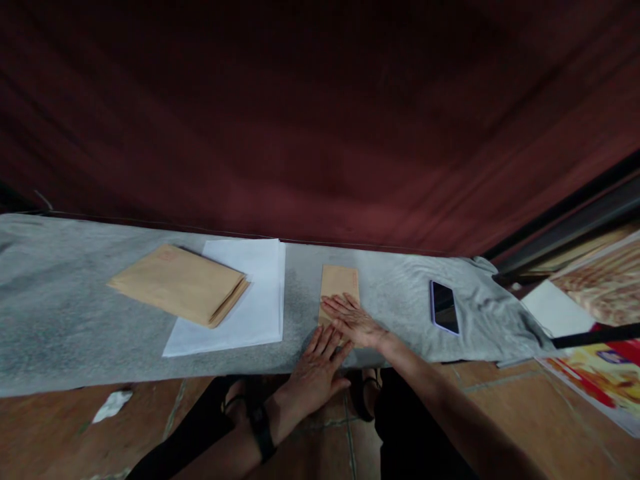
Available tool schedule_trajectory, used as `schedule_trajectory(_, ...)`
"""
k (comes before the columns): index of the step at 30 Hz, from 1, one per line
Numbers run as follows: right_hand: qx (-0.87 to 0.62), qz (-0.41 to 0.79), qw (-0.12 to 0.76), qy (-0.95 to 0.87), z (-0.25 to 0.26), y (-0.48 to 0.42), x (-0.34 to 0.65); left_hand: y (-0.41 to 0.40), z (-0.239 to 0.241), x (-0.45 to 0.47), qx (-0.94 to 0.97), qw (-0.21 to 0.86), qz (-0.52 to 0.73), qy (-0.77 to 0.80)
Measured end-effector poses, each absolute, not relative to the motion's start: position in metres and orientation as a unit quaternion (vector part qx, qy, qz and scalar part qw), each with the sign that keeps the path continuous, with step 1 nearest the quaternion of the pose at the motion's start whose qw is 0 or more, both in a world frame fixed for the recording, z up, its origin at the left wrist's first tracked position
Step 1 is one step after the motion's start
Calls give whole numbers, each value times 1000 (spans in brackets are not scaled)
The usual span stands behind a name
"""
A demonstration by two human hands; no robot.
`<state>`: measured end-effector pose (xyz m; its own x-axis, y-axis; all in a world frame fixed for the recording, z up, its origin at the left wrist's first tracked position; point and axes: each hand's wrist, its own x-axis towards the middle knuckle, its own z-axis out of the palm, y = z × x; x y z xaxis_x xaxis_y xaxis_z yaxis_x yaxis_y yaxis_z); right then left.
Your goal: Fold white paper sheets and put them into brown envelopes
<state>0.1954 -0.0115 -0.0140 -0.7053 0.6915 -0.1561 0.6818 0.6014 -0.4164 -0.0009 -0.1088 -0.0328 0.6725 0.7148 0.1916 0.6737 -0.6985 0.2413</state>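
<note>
The brown envelope [340,277] looks light, thin and bendable, likely to slide on the grey cloth over the worktop [400,293] and to crease under hard pressure; its long edges or bare far corners seem the best places to take hold; it lies flat beneath the fingers, its far end uncovered; the right hand [353,321] rests across its middle, fingers extended and slightly apart; the left hand [316,375] has its fingers spread over the near end, clamped on nothing; a stack of envelopes [175,283] overlaps white paper [267,293] to the left.
</note>
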Motion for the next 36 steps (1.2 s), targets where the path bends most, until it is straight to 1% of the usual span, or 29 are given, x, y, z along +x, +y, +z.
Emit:
schedule_trajectory(5, -394, 288, 28, -873, -5, -36, 198, -110, -35, -5, 914, 77, 136, 374)
schedule_trajectory(8, -394, 296, 36, -870, -3, -49, 200, -110, -33, -9, 919, 90, 132, 360)
schedule_trajectory(11, -394, 277, 42, -875, -5, -63, 203, -108, -27, -15, 926, 115, 111, 343)
schedule_trajectory(17, -393, 213, 36, -894, -11, -89, 210, -100, -11, -28, 930, 194, 20, 313)
schedule_trajectory(21, -389, 152, 50, -907, -16, -107, 214, -100, -8, -33, 921, 212, -5, 326)
schedule_trajectory(26, -414, 101, 46, -903, -16, -128, 222, -108, -13, -37, 926, 179, 45, 329)
schedule_trajectory(33, -451, 74, 62, -887, -16, -146, 228, -125, -24, -18, 917, 70, 83, 384)
schedule_trajectory(36, -481, 62, 76, -871, -18, -153, 221, -127, -28, -9, 917, 49, 97, 383)
